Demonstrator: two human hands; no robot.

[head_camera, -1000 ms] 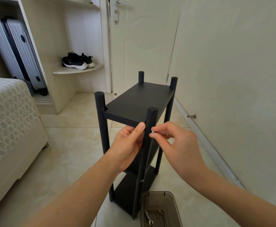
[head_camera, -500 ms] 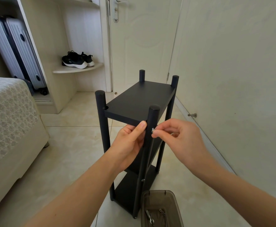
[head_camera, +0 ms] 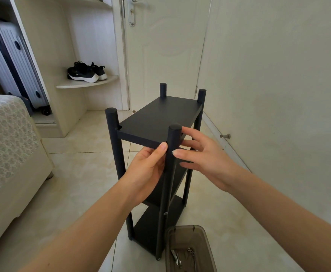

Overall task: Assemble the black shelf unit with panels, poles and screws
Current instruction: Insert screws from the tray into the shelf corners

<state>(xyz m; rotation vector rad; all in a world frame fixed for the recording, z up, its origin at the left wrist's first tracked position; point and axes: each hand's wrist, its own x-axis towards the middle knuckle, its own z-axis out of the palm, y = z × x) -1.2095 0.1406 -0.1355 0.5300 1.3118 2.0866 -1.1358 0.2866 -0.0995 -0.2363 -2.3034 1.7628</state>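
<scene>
The black shelf unit (head_camera: 156,118) stands upright on the tiled floor, with three panels and a pole at each corner. My left hand (head_camera: 147,169) grips the near right pole (head_camera: 168,183) just below the top panel, thumb up against it; its fingers are hidden behind the pole. My right hand (head_camera: 205,160) has its fingers spread, and the index fingertip touches that pole's right side, where a bit of silver metal shows. A silver screw head (head_camera: 165,213) sits lower on the same pole.
A brown plastic box (head_camera: 205,238) with screws (head_camera: 190,250) and a small metal tool (head_camera: 176,257) lies on the floor at the shelf's foot. The bed (head_camera: 7,134) is on the left, the wall with a door stopper (head_camera: 225,136) close on the right. The suitcase (head_camera: 13,61) and shoes (head_camera: 84,72) sit in a cupboard at the back.
My right hand pinched a small screw against the pole; now its fingers have spread and only the index tip stays at that spot. My left hand has kept its grip.
</scene>
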